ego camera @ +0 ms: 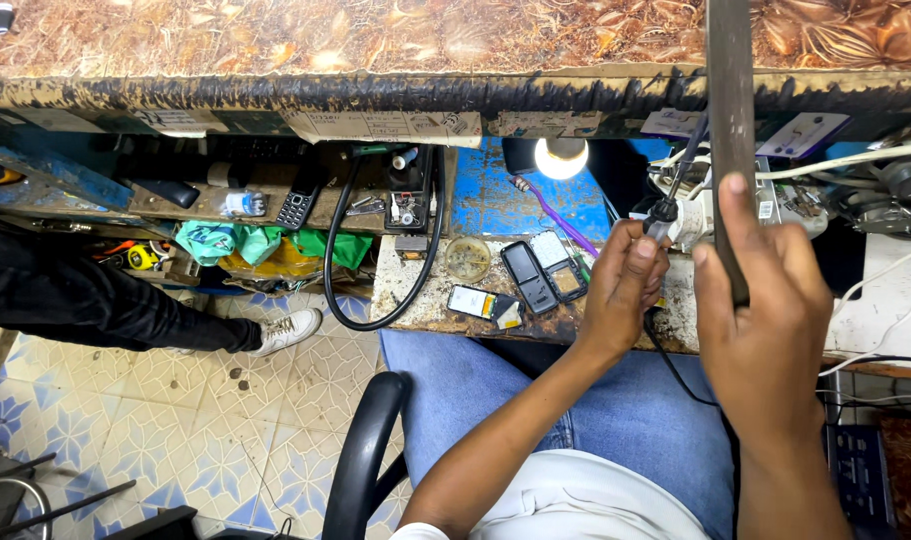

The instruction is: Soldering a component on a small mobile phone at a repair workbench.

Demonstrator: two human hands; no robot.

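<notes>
The left hand [620,290] reaches forward over the bench [425,300], its fingers [640,255] closed in a pinch around a small black plug [663,212] whose thin dark cable [687,155] rises up and away toward the overhead shelf. The right hand [765,330] sits just beside it, nearer the camera, fingers wrapped shut around a long flat grey bar [730,120]. The bar's long axis runs nearly straight up and down in the picture, from the palm to past the top edge, with the thumb [743,215] pressed along its face. The plug lies just left of the bar, close to it at the height of the thumb tip, so the left hand is the nearer one to the plug and the right one owns the bar; whether plug and bar touch cannot be told. Beyond the plug a lit bulb [560,155] glows, and several small phones [540,272] lie flat on the bench further left, well apart from both hands.
</notes>
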